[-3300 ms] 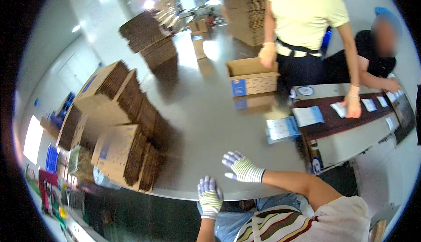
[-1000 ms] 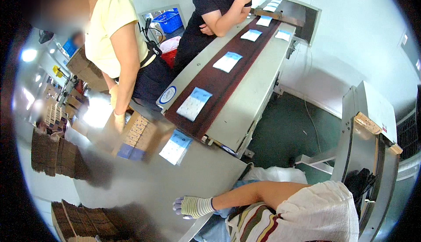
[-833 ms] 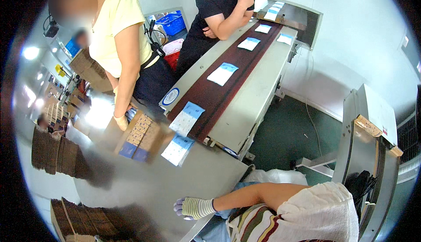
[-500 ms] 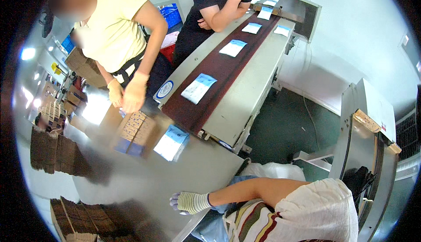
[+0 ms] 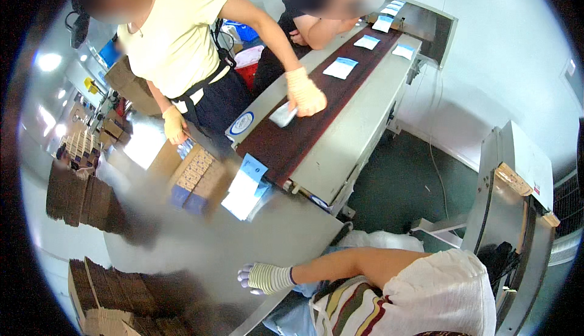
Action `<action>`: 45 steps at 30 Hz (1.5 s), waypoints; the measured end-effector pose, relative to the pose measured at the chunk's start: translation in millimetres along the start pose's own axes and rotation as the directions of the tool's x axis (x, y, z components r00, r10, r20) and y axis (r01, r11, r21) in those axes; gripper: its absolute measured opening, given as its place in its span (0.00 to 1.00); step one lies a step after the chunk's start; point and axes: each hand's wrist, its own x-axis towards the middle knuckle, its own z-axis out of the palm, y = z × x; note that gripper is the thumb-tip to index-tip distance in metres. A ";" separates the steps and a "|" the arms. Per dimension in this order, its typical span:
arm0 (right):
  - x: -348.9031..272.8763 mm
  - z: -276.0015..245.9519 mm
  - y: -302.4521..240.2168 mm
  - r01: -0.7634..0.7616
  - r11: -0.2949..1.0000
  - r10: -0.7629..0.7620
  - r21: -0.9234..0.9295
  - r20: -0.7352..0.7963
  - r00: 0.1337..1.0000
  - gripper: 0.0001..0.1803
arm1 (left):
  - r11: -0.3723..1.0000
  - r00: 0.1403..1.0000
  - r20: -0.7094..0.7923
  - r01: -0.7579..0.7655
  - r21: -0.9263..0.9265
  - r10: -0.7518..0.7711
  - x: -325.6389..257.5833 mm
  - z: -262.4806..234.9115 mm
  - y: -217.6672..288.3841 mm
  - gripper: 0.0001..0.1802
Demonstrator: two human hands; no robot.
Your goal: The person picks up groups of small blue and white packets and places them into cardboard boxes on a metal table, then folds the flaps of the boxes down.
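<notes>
My right hand [image 5: 265,277], in a white striped knit glove, rests on the near edge of the grey table [image 5: 286,226] and holds nothing. Its bare forearm runs back to my white sleeve at the lower right. My left hand is out of view. Nearest to my hand lies a small stack of white-and-blue packets [image 5: 246,189], apart from it, at the foot of the conveyor belt [image 5: 316,123]. Beyond them stands an open cardboard box [image 5: 196,176] filled with packets.
A person in a yellow top leans over the belt with a gloved hand [image 5: 304,95] on a packet; the other gloved hand [image 5: 173,128] is by the box. A second person leans on the belt's far end. Flat cardboard stacks [image 5: 103,290] sit at left. A metal machine [image 5: 517,196] stands right.
The person in yellow has reached across to the belt and put a hand on a packet. My right hand has stayed on the table's edge; the view shifted slightly.
</notes>
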 end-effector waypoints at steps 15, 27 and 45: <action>18.1 -49.0 -7.1 -0.339 0.919 0.336 0.203 0.049 0.941 0.27 | 0.468 0.751 -0.276 0.050 -0.882 -0.600 -91.6 -110.4 -9.7 0.18; 104.1 -146.2 -5.8 0.110 0.684 0.221 0.721 -0.348 0.911 0.17 | -0.226 0.874 0.127 0.020 -0.974 -0.469 -107.7 -2.7 37.2 0.21; 139.2 -151.7 -40.2 -0.032 0.707 0.332 0.706 -0.292 0.897 0.12 | -0.432 0.787 0.481 0.306 -0.848 -0.387 -45.2 56.0 80.1 0.26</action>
